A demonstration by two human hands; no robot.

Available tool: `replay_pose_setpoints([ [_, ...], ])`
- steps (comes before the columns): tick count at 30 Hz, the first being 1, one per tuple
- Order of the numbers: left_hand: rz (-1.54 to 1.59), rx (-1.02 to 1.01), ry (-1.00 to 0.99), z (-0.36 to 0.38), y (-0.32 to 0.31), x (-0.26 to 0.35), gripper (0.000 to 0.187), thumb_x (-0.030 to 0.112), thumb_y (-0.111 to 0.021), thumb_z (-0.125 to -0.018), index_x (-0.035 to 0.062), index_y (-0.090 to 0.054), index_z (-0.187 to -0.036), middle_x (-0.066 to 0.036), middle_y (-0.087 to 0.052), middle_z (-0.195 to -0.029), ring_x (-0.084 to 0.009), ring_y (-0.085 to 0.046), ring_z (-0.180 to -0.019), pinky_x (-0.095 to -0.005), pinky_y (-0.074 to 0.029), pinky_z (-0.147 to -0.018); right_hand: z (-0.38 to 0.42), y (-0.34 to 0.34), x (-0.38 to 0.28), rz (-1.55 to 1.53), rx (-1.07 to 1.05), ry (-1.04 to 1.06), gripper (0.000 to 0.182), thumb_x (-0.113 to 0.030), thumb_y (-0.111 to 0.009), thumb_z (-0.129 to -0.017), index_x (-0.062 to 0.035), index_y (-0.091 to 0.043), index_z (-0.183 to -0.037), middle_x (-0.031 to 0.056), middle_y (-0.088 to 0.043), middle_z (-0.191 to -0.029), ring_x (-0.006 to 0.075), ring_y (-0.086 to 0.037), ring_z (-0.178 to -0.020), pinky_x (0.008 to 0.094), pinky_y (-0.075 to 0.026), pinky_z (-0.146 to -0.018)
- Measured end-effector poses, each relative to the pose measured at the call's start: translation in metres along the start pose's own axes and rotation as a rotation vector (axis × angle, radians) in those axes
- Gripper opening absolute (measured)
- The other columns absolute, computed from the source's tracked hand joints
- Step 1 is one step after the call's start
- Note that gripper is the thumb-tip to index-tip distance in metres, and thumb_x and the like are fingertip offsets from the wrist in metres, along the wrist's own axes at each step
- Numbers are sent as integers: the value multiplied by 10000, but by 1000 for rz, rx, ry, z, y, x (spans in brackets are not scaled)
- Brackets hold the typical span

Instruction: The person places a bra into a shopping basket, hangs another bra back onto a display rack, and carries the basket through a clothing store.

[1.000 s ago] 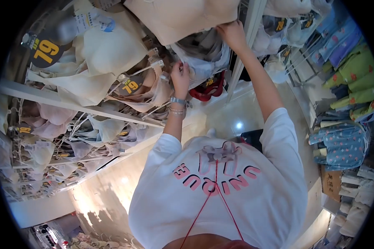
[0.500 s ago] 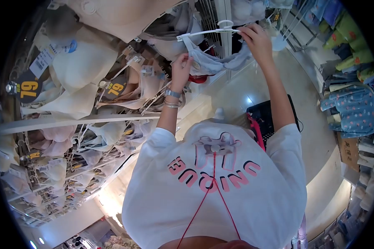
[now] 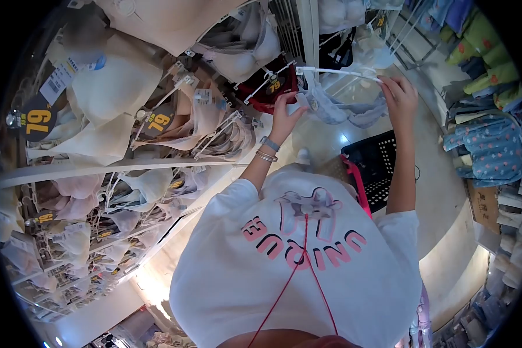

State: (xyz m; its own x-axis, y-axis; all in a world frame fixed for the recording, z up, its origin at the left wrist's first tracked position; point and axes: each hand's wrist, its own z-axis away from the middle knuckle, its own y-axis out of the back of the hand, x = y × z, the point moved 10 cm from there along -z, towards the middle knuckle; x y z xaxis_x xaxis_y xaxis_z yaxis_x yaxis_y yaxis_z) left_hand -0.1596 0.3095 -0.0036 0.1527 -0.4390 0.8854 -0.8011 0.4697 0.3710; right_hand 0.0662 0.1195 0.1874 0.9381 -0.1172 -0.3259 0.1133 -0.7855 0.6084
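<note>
Pinching the right end of a white hanger (image 3: 342, 71) with the right hand (image 3: 399, 95), drawn nearly closed, in view above and slightly right of the basket (image 3: 380, 187). Pinching a pale edge at the left of the bra (image 3: 333, 110) with the left hand (image 3: 287, 118), also drawn nearly closed, above and left of the basket; cannot tell whether on tag or cloth. Holding the pale blue bra slung beneath the hanger, in view just above the basket. Wearing a watch (image 3: 269, 143), left of the basket, and a white shirt (image 3: 296, 290), below it. Facing a red bra (image 3: 265, 105) above and left of the basket, and a crowded rack (image 3: 113, 171) farther left.
</note>
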Motion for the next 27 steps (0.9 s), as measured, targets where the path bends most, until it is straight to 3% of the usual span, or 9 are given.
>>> replay_pose_setpoints([
  [1, -35, 7, 44, 5, -4, -8, 578, 215, -776, -766, 39, -495, -1240, -88, -529, -1208, -209, -544, -1090, -343, -440, -925, 2, 2, -5, 14, -21, 4, 148, -158, -708, -759, -123, -714, -902, 18, -599, -795, 200, -576, -754, 328, -400, -687],
  [4, -26, -3, 57, 12, -15, -16, 603, 229, -793, -749, 48, -491, -1238, -87, -536, -1209, -204, -546, -1089, -351, -440, -916, 4, 8, -11, 66, -38, 13, 150, -165, -710, -758, -131, -717, -904, 17, -603, -795, 196, -579, -749, 327, -395, -681],
  [8, 11, -71, 35, 7, -23, -3, 517, 241, -778, -769, 57, -530, -1184, -81, -586, -1176, -193, -572, -1061, -342, -442, -888, 9, 12, -2, 83, 16, 12, 137, -176, -705, -765, -144, -718, -898, 13, -611, -802, 192, -582, -735, 328, -386, -669],
  [13, 105, -154, 39, -7, -22, -1, 396, 155, -710, -833, 19, -533, -1159, -86, -603, -1141, -156, -580, -1028, -300, -464, -899, 6, 20, 12, 133, 29, -102, 119, -177, -698, -778, -125, -720, -883, 42, -623, -788, 223, -589, -689, 344, -407, -640],
  [17, 213, -161, 184, -23, -18, -9, 360, 117, -680, -858, 0, -529, -1164, -96, -606, -1119, -138, -586, -997, -260, -473, -872, 6, 14, 47, 11, 45, -271, 120, -176, -693, -788, -94, -721, -871, 83, -626, -769, 263, -595, -631, 363, -440, -593],
  [20, 336, -225, 212, -34, -41, -30, 425, 206, -697, -855, 14, -514, -1187, -94, -599, -1125, -148, -581, -1005, -286, -468, -888, -4, 17, 54, 8, 59, -290, 136, -176, -694, -791, -80, -722, -883, 99, -632, -776, 270, -601, -621, 352, -461, -594],
  [23, 509, -231, 494, -31, -69, -23, 526, 342, -701, -845, 57, -483, -1229, -103, -575, -1165, -168, -544, -1083, -348, -428, -952, -13, 27, 56, -58, 48, -355, 153, -160, -690, -802, -63, -717, -917, 104, -634, -782, 242, -601, -637, 320, -462, -611],
  [26, 935, -373, 740, -26, -134, -49, 608, 452, -682, -831, 102, -447, -1269, -120, -519, -1253, -184, -460, -1204, -402, -348, -1026, -23, 44, 59, -159, 73, -408, 171, -145, -685, -818, -30, -704, -942, 98, -631, -772, 188, -585, -643, 290, -450, -611],
  [27, 1069, -402, 743, -27, -153, -47, 518, 427, -654, -862, 134, -467, -1246, -88, -481, -1304, -196, -402, -1259, -421, -298, -1060, -25, 51, 63, -177, 84, -405, 176, -143, -683, -823, -19, -700, -947, 95, -627, -768, 167, -573, -645, 282, -443, -608],
])
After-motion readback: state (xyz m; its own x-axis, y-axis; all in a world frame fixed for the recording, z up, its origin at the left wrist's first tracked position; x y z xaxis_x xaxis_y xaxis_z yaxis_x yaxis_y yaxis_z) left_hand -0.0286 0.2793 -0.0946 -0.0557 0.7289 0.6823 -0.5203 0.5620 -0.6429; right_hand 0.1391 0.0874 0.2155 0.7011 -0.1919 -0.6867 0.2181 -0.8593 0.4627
